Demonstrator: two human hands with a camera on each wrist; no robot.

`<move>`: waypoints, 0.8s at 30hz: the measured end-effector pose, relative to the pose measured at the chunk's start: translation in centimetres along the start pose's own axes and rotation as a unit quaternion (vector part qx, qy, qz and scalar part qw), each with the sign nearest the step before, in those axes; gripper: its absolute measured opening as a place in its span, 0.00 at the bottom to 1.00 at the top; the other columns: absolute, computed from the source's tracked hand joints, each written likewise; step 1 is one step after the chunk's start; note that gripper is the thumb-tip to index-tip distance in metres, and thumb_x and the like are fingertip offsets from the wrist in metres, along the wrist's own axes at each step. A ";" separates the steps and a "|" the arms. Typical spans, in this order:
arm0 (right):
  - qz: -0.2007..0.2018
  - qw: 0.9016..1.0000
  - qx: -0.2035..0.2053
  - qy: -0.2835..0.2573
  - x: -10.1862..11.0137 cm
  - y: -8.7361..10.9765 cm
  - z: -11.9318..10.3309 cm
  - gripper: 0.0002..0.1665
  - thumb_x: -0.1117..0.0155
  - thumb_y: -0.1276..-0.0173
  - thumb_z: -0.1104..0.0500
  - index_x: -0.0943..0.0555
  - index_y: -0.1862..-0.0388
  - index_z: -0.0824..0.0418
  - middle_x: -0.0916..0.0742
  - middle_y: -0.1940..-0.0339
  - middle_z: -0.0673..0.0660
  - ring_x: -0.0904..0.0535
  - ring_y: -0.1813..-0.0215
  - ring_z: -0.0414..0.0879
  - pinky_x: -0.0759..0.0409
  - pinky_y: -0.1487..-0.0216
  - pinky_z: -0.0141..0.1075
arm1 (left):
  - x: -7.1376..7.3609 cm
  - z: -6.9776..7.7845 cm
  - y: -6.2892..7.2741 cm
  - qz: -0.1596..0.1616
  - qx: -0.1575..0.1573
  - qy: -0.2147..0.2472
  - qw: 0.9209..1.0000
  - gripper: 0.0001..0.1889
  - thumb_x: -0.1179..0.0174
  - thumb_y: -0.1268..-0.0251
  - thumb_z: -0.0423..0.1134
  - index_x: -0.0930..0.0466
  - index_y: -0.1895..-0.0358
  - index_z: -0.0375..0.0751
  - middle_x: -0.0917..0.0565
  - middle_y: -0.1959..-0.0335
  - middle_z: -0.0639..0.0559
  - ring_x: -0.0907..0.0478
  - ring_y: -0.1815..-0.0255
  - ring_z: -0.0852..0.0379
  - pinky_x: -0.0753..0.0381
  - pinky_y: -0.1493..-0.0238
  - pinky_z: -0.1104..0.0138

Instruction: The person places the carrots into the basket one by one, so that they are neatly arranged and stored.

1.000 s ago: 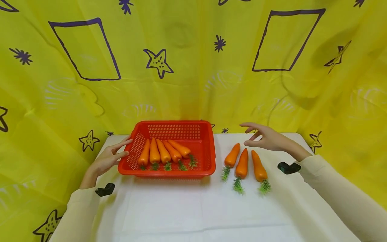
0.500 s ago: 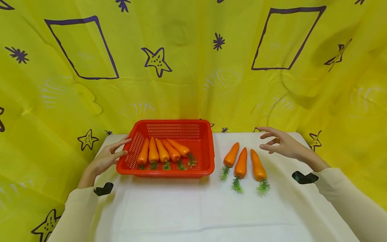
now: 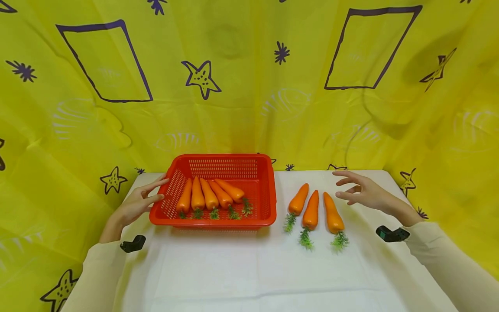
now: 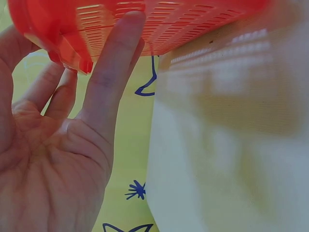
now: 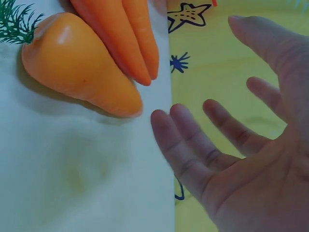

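My left hand [image 3: 136,203] is at the left side of a red plastic basket [image 3: 269,190]. Its fingers are extended and touch the basket near the rim; in the left wrist view one long finger [image 4: 108,72] lies against the slotted outer wall. Inside the basket, several orange toy carrots [image 3: 198,195] lie side by side, green tops toward the front. On the table to the right lie three more: a left carrot [image 3: 298,201], a middle carrot [image 3: 311,212] and a right carrot [image 3: 333,214]. Just right of these, my right hand [image 3: 364,190] hovers with fingers loosely bent, holding nothing.
A white cloth [image 3: 218,273] covers the table. Yellow curtains [image 3: 241,108] with purple drawings hang behind the table and along both sides. Each wrist carries a small black device, such as the right wrist device [image 3: 391,234].
My right hand has moved right, away from above the carrots, and has stayed nearly still since half a second ago. The left hand, basket and carrots keep their places.
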State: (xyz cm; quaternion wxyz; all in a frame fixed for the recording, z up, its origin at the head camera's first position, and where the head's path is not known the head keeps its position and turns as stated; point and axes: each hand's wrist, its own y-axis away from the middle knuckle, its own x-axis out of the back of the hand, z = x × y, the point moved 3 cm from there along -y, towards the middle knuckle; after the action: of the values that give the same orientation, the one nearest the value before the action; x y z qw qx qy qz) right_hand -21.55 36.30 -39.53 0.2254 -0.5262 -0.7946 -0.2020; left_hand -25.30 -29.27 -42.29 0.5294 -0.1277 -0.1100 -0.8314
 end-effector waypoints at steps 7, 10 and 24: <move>-0.060 0.995 -0.064 -0.048 -1.1 0.1 1.8 0.46 0.33 0.25 0.56 0.45 0.17 0.62 0.31 0.29 0.80 0.20 0.41 0.68 0.14 0.52 0.52 | -0.1 0.0 0.0 0.001 0.004 0.005 1.000 0.33 0.43 0.21 0.38 0.43 0.19 0.36 0.58 0.14 0.48 0.34 0.33 0.71 0.14 0.52 0.61; -0.077 0.992 -0.081 -0.059 -1.5 0.0 2.4 0.46 0.34 0.25 0.56 0.46 0.17 0.63 0.34 0.28 0.80 0.19 0.44 0.65 0.15 0.50 0.53 | -0.1 0.0 -0.1 0.000 0.004 0.002 1.000 0.32 0.44 0.21 0.38 0.43 0.19 0.36 0.58 0.14 0.48 0.34 0.29 0.63 0.15 0.51 0.61; -0.103 0.984 -0.116 -0.088 -3.3 -0.1 3.6 0.46 0.32 0.27 0.59 0.44 0.19 0.66 0.30 0.34 0.82 0.16 0.52 0.56 0.14 0.52 0.51 | 0.1 0.0 -0.1 0.002 0.008 0.016 1.000 0.33 0.43 0.21 0.36 0.43 0.20 0.35 0.60 0.14 0.48 0.53 0.20 0.31 0.15 0.52 0.62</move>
State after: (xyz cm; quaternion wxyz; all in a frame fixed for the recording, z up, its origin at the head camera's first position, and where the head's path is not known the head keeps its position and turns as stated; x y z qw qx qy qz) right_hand -21.04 35.80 -44.39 0.0702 -0.4801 -0.8323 -0.2681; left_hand -25.43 -29.28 -42.32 0.5337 -0.1102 -0.1082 -0.8315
